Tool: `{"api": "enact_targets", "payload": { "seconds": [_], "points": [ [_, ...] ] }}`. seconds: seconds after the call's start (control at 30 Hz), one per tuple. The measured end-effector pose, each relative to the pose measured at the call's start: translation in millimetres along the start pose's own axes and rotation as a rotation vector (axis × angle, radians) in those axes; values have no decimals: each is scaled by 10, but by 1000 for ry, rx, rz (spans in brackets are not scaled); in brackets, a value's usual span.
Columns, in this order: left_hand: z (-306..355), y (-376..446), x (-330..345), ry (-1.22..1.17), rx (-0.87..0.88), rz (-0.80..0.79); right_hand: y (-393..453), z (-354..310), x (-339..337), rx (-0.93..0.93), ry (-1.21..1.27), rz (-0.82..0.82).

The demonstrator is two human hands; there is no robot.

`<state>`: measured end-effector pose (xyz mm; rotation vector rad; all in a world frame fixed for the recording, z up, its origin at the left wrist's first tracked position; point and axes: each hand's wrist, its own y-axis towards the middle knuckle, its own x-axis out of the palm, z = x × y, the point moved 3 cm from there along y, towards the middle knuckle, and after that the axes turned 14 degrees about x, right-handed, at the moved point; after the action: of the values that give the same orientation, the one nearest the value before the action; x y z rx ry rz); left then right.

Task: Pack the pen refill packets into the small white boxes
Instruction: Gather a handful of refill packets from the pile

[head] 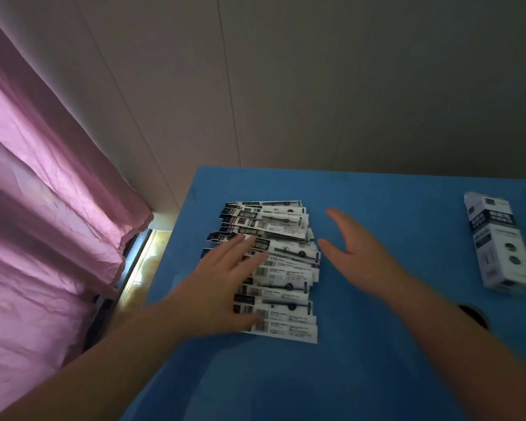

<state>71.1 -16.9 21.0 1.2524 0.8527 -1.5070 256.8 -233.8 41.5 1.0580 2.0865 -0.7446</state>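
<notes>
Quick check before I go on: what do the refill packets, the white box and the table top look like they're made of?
Refill packets: seemingly thin printed card or film; flat, fanned, overlapping strips with sharp edges; blur leaves it open.
White box: likely printed paperboard; folded edges, a raised end flap, matte faces.
Table top: a matte blue sheet, perhaps foam or felt; no glare, soft rounded corner.

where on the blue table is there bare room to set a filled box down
Bare blue table lies along the near edge below the packets, and between the right hand and the white box. Crowded: the left side, where the left hand rests on the packet spread.
</notes>
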Motion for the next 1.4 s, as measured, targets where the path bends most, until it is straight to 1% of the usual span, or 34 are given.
{"api": "enact_targets", "payload": {
  "seconds": [0.03, 0.13, 0.23, 0.33, 0.43, 0.5, 0.57, 0.83, 1.1, 1.23, 1.33, 1.4],
  "points": [
    [72, -56, 79, 63, 31, -47, -124, 43, -4, 9, -28, 9],
    [142, -15, 174, 133, 21, -148, -442, 136, 32, 48, -135, 15],
    [175, 180, 120, 200, 50, -173, -715, 176, 97, 92, -216, -18],
    [216, 308, 59, 269, 67, -186, -951, 166, 120, 87, -244, -11],
    [230, 399, 30, 318, 26, -260, -1131, 162, 124, 93, -281, 1],
    [249, 467, 17, 314, -8, -321, -1236, 182, 130, 111, -291, -9],
    [277, 534, -2, 298, -34, -345, -1340, 203, 137, 133, -287, -17],
    [334, 639, -43, 266, -162, -355, -1641, 242, 91, 170, -270, -19],
    [397, 598, -48, 310, -191, -384, -1762, 231, 82, 171, -247, -21],
    [373, 596, -49, 271, -234, -396, -1812, 242, 67, 166, -225, -5],
    [355, 569, -55, 250, -227, -377, -1834, 249, 37, 168, -214, 15],
    [355, 509, -68, 214, -214, -325, -1845, 255, 10, 169, -214, 24]
  ]
}}
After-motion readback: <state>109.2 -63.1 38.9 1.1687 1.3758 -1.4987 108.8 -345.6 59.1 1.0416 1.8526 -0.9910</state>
